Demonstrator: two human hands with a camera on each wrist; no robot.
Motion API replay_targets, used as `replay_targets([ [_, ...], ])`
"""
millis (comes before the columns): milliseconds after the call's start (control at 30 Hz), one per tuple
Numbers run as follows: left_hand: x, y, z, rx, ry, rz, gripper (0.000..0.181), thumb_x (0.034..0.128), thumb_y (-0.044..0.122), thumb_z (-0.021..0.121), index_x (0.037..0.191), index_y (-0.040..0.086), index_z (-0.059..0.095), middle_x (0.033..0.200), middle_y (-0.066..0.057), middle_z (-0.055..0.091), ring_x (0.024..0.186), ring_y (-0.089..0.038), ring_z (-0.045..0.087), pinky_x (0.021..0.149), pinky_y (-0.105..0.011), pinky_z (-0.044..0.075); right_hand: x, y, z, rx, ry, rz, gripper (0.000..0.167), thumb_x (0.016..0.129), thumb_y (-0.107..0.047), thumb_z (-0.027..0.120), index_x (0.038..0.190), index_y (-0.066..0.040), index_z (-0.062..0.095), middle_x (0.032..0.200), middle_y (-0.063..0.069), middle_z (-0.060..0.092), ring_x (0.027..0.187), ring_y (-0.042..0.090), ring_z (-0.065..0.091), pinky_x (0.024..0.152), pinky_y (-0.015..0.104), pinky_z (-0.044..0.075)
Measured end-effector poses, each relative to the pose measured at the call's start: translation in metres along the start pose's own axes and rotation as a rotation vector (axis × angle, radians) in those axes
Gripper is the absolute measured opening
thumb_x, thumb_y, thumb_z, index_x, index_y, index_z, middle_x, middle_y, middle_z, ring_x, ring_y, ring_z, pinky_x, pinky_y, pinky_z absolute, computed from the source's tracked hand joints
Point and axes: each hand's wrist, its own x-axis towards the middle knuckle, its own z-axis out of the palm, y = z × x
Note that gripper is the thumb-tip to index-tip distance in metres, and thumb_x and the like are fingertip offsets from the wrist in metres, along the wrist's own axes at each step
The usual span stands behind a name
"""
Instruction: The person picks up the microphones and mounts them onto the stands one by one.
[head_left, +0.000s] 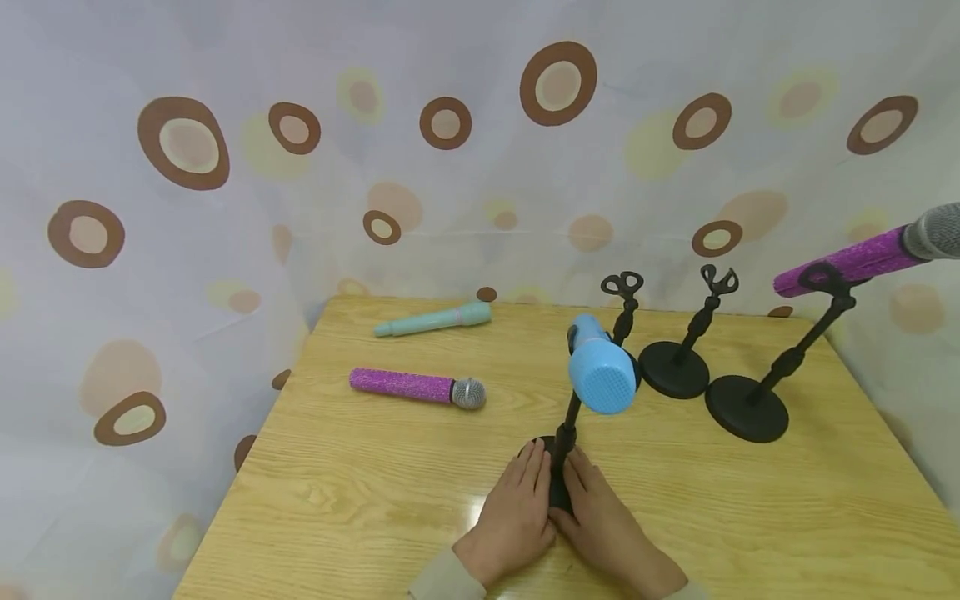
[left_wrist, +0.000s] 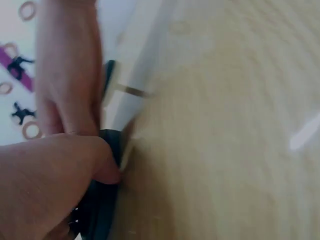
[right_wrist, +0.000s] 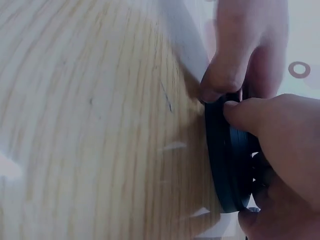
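Note:
Both hands are on the round black base (right_wrist: 220, 165) of a microphone stand (head_left: 566, 437) near the table's front. My left hand (head_left: 513, 512) holds the left side of the base, its fingers reaching forward beside the pole. On the right side, my right hand (head_left: 603, 525) holds it the same way. In the right wrist view, a thumb lies at the near rim and fingers reach the far rim. A light blue microphone (head_left: 602, 371) sits in this stand's clip, its head facing me. Much of the base is hidden under the hands.
On the wooden table (head_left: 337, 500), a purple microphone (head_left: 405, 385) and a pale green microphone (head_left: 435, 319) lie at the left. Behind the blue one stands a bare stand (head_left: 624, 304); another bare stand (head_left: 697, 333) is beside it. Far right, a stand (head_left: 787, 362) carries a purple microphone (head_left: 862, 258).

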Motion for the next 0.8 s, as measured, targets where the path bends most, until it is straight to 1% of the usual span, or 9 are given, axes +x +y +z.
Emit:
replay_targets([
  [67,-0.0014,0.0014,-0.0007,0.028,-0.012,0.005,0.071,0.0977,0.038,0.051,0.153,-0.002,0.031,0.161,-0.020,0.026,0.151,-0.031,0.025,0.120,-0.037,0.032,-0.0005,-0.0007,-0.0005,-0.010,-0.004,0.001,0.073,0.093,-0.026,0.069,0.146,0.012,0.036,0.155,0.031,0.030,0.145,0.045,0.031,0.113,0.060,0.035],
  [267,0.0000,0.0036,-0.0028,0.116,-0.005,0.017,0.072,0.0989,0.043,0.049,0.152,-0.002,0.031,0.161,-0.021,0.026,0.151,-0.031,0.026,0.119,-0.036,0.033,0.0003,-0.0005,-0.0023,-0.003,0.021,-0.007,0.074,0.093,-0.023,0.070,0.148,0.010,0.034,0.157,0.029,0.028,0.146,0.045,0.030,0.112,0.061,0.035],
  [367,0.0016,0.0033,-0.0025,0.139,0.001,0.020,0.073,0.0988,0.045,0.049,0.152,-0.002,0.032,0.161,-0.021,0.027,0.151,-0.031,0.027,0.119,-0.036,0.034,0.0008,0.0001,-0.0036,-0.007,0.012,-0.001,0.073,0.094,-0.024,0.068,0.149,0.009,0.033,0.157,0.029,0.027,0.146,0.044,0.030,0.113,0.060,0.035],
  [533,0.0017,0.0024,-0.0033,0.148,0.015,0.029,0.074,0.0978,0.046,0.051,0.151,-0.003,0.034,0.159,-0.021,0.030,0.150,-0.031,0.030,0.118,-0.036,0.035,0.0019,-0.0001,-0.0048,-0.016,-0.010,0.004,0.071,0.095,-0.025,0.067,0.148,0.009,0.035,0.157,0.029,0.029,0.146,0.044,0.030,0.113,0.059,0.036],
  [667,-0.0006,0.0026,-0.0080,0.142,0.000,0.025,0.074,0.0977,0.046,0.052,0.151,-0.003,0.035,0.159,-0.021,0.031,0.149,-0.030,0.031,0.118,-0.035,0.035,0.0018,-0.0006,-0.0039,-0.007,-0.014,0.007,0.070,0.095,-0.025,0.067,0.148,0.009,0.036,0.156,0.029,0.030,0.145,0.044,0.031,0.113,0.058,0.036],
  [800,-0.0019,0.0024,-0.0097,0.114,-0.015,0.018,0.073,0.0976,0.044,0.053,0.150,-0.003,0.035,0.159,-0.021,0.032,0.149,-0.030,0.032,0.118,-0.035,0.036,0.0009,-0.0007,-0.0014,-0.008,-0.010,0.012,0.070,0.094,-0.025,0.068,0.147,0.009,0.037,0.156,0.029,0.031,0.145,0.043,0.032,0.113,0.057,0.036],
])
